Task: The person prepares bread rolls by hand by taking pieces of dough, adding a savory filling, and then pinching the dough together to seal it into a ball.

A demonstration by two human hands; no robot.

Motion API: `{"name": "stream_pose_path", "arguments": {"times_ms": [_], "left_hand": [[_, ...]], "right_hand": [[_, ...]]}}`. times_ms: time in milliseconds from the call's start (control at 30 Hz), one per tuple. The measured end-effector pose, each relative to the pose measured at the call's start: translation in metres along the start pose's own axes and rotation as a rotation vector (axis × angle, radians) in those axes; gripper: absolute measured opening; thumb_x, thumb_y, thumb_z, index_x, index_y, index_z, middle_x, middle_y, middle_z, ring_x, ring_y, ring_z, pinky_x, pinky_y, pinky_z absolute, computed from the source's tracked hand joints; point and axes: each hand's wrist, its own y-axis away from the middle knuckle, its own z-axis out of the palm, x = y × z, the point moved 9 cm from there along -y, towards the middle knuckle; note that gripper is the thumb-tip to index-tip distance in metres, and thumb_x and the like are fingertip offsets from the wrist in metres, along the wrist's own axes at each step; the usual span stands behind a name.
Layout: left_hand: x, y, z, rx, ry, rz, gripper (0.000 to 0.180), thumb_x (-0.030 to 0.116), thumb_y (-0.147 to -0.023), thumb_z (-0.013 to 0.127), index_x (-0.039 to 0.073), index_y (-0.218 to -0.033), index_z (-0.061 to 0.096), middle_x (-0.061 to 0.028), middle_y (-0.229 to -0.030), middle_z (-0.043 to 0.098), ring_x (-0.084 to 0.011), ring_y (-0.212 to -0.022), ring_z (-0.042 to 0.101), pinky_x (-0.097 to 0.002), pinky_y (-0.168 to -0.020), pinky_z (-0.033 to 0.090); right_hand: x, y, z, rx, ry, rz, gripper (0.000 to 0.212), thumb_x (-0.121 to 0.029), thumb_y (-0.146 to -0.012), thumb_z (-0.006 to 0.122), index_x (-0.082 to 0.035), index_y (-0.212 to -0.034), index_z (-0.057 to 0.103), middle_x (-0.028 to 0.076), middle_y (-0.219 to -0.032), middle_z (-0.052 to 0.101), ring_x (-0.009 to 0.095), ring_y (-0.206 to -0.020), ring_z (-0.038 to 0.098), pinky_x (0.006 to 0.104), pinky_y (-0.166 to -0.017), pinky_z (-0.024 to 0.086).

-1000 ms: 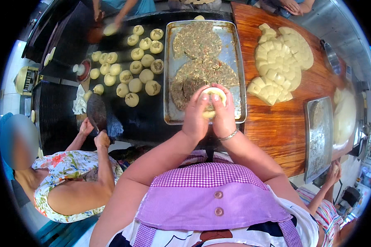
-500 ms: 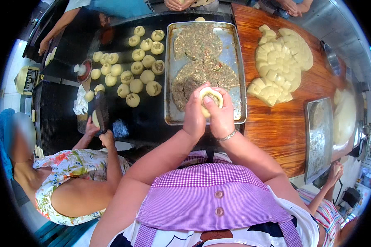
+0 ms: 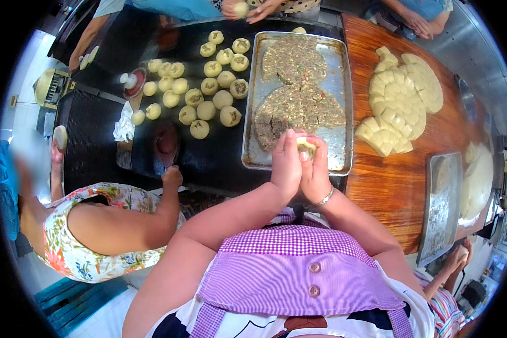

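Observation:
My left hand [image 3: 287,170] and my right hand [image 3: 316,176] are cupped together around a pale dough ball [image 3: 305,143], with the right thumb pressed at its top. Most of the dough is hidden behind fingers, and its filling barely shows. Both hands are over the near edge of a metal tray [image 3: 346,118]. Spread on that tray are two round slabs of brown, speckled filling [image 3: 301,104], the nearer one scored with lines and broken at its lower left.
Several filled dough balls [image 3: 206,110] stand on the black table, left of the tray. Cut dough pieces [image 3: 397,101] cover part of the wooden table [image 3: 383,186] at right, beside another tray [image 3: 440,197]. A co-worker [image 3: 118,225] at left holds a large dark blade [image 3: 166,143].
My fingers have closed further over the dough, covering its open top. The left co-worker has carried a dough disc to the far left. The whole view has shifted slightly.

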Motion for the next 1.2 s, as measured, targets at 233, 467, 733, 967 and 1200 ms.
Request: {"name": "stream_pose_path", "arguments": {"times_ms": [233,467,733,967,1200], "left_hand": [[0.035,0.018,0.013,-0.674,-0.845,0.496,0.078,0.029,-0.091,0.069,0.000,-0.146,0.021,-0.0167,-0.134,0.043,-0.0233,-0.124,0.044,-0.0356,-0.106,0.037],[0.042,0.015,-0.006,-0.469,0.110,0.052,0.048,0.038,-0.102,0.046,0.000,-0.131,0.045,-0.0132,-0.126,0.055,-0.0219,-0.119,0.052,-0.0364,-0.104,0.040],[0.056,0.026,0.008,-0.461,-0.822,0.545,0.024,0.021,-0.098,0.048,0.006,-0.114,0.058,-0.0134,-0.116,0.061,-0.0358,-0.123,0.049,-0.0452,-0.109,0.029],[0.082,0.039,0.032,-0.753,-0.780,0.559,0.066,0.030,-0.071,0.083,0.004,-0.124,0.052,-0.0131,-0.119,0.058,-0.0314,-0.122,0.048,-0.0415,-0.107,0.035],[0.095,0.051,0.055,-0.884,-0.902,0.742,0.062,0.022,-0.060,0.084,0.008,-0.115,0.058,-0.0123,-0.119,0.061,-0.0336,-0.117,0.054,-0.0459,-0.100,0.039]], "right_hand": [[0.018,-0.003,-0.003,-0.046,-0.191,0.293,0.033,-0.031,-0.105,0.041,-0.002,-0.120,0.046,0.011,-0.110,0.054,0.017,-0.101,0.052,0.0326,-0.092,0.044],[0.008,-0.003,0.005,-0.212,-0.524,0.358,0.050,-0.044,-0.105,0.034,-0.004,-0.133,0.044,0.010,-0.121,0.055,0.021,-0.114,0.052,0.0338,-0.099,0.041],[0.010,0.034,0.041,-0.345,-1.249,0.923,0.055,-0.051,-0.099,0.045,-0.011,-0.136,0.043,0.015,-0.121,0.060,0.026,-0.100,0.067,0.0376,-0.056,0.063],[-0.001,0.027,0.033,-0.289,-1.237,0.795,0.050,-0.041,-0.098,0.054,-0.010,-0.134,0.040,0.012,-0.116,0.060,0.023,-0.091,0.068,0.0385,-0.065,0.063],[-0.015,0.028,0.027,-0.460,-1.114,0.762,0.058,-0.026,-0.093,0.062,-0.007,-0.140,0.034,0.016,-0.121,0.058,0.027,-0.096,0.067,0.0380,-0.069,0.063]]}}
